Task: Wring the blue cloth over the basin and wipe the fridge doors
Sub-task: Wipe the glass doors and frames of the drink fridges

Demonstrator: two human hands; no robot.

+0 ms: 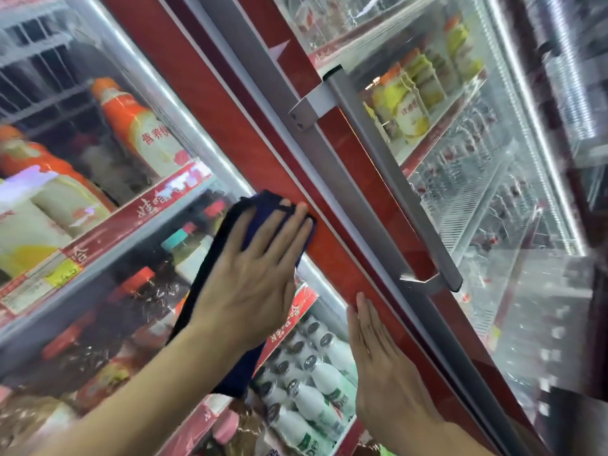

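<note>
The dark blue cloth (pixel 235 373) lies flat against the left fridge door (pixel 210 93), over the seam between the glass and the red frame. My left hand (pixel 256 268) presses on it with straight, spread fingers, so only the cloth's edges show around the hand. My right hand (pixel 371 353) rests flat on the red frame lower down, fingers together and pointing up. The right fridge door (pixel 358 166) meets the left one at a grey strip. No basin is in view.
A long silver handle (pixel 391 192) runs down the right door, just right of my hands. Behind the glass are shelves of orange-capped bottles (pixel 138 126), white bottles (pixel 316 383) and yellow pouches (pixel 408 106). The view is tilted.
</note>
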